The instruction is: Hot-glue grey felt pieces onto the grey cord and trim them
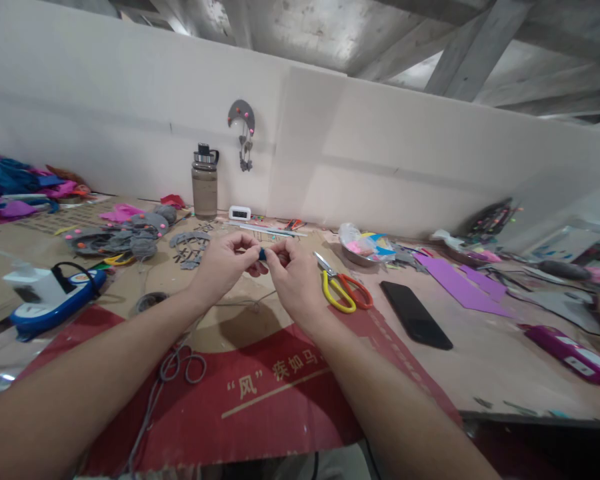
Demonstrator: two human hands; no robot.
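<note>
Both my hands meet above the middle of the cardboard-covered table (260, 320). My left hand (225, 263) and my right hand (293, 273) are closed in pinches on a small dark blue piece (263, 254) held between their fingertips. A thin grey cord (180, 363) trails from below the hands, across the cardboard and off the front edge. Yellow and orange scissors (343, 287) lie just right of my right hand.
A black phone (415, 313) lies right of the scissors, purple sheets (455, 280) beyond. A water bottle (205, 181) and small clock (239, 213) stand by the wall. Grey felt pieces (125, 237), a blue-white tool (50, 297) at left; a metal bowl (363, 250), a pink case (573, 353).
</note>
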